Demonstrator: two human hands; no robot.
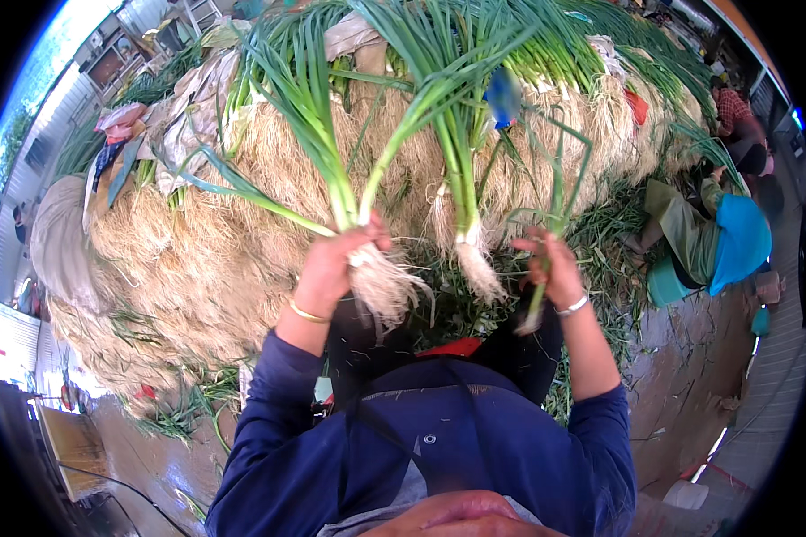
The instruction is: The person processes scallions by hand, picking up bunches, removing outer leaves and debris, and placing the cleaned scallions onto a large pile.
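My left hand (pixel 333 258) is closed around a few green onions (pixel 338 188), just above their pale, shaggy roots. Their long green leaves fan out upward over the heap. In my right hand (pixel 557 270) there are thin, bent green onion leaves (pixel 557 197), pinched between the fingers, with a pale end hanging below the palm. Between my two hands, another small bunch of green onions (pixel 464 192) leans on the heap, its white roots toward me; neither hand touches it.
A big heap of green onions (pixel 179 242) spreads ahead, root ends facing me. Loose leaf scraps (pixel 604 237) litter the ground at right. Another person in a blue garment (pixel 741 243) works there beside a teal bucket (pixel 667 282). Cloths (pixel 192 112) lie over the heap's left part.
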